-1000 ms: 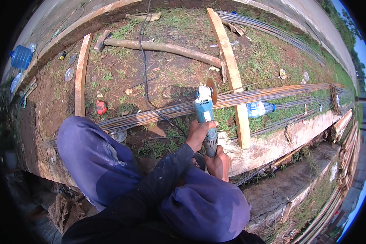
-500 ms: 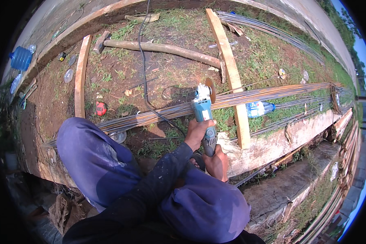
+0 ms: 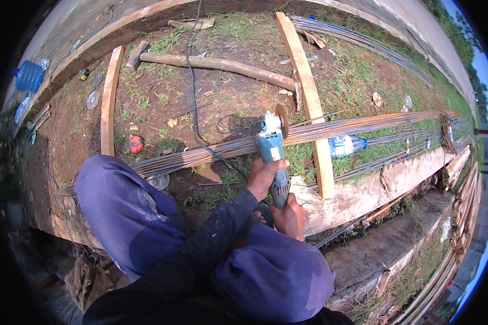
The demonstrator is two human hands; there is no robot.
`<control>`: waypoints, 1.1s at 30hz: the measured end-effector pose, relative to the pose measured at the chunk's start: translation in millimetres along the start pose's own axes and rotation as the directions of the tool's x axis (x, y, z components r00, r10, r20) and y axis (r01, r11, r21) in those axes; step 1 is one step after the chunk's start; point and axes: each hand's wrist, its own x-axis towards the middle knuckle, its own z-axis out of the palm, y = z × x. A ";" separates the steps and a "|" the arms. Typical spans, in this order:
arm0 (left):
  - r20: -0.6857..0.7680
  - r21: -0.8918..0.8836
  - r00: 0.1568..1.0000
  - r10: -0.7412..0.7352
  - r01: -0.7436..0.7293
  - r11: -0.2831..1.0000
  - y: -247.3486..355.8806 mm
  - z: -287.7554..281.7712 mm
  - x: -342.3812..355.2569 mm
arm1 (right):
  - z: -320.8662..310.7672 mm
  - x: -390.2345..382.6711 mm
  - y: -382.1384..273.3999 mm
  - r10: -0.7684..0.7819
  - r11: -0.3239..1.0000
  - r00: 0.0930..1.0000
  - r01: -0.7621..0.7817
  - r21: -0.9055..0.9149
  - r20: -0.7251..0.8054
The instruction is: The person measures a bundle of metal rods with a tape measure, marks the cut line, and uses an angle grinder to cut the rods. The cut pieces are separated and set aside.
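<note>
My left hand point(image 3: 263, 176) is wrapped around the middle of a teal angle grinder point(image 3: 271, 145), and my right hand point(image 3: 290, 218) is closed around its rear end, near my right knee point(image 3: 279, 273). Both grips have hardly changed over the last second; only the view has shifted a little. The grinder stands out away from me, its brownish disc point(image 3: 281, 121) upright at the right side of its head, right at the bundle of thin metal rods point(image 3: 368, 125). Since the disc has stayed at that one place along the rods, I judge that the work is holding to a single spot. I can't tell whether the disc is spinning or how deep it sits among the rods. The bundle runs crosswise in front of me, passing over the right wooden beam point(image 3: 305, 76); a plastic bottle point(image 3: 347, 145) lies just beyond that crossing, below the rods. A black cable point(image 3: 192, 92) trails down from the far side and crosses the bundle toward my hands. To the left, a red tape measure point(image 3: 136, 143) lies near the left wooden beam point(image 3: 109, 103), and farther off a long-handled sledgehammer point(image 3: 217, 63) stretches across the dirt and grass.
</note>
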 end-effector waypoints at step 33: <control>-0.021 0.008 1.000 0.006 -0.006 1.000 -3.2 -3.1 4.9 | 12.9 8.2 8.5 0.002 1.000 1.000 -0.001 -0.020 0.027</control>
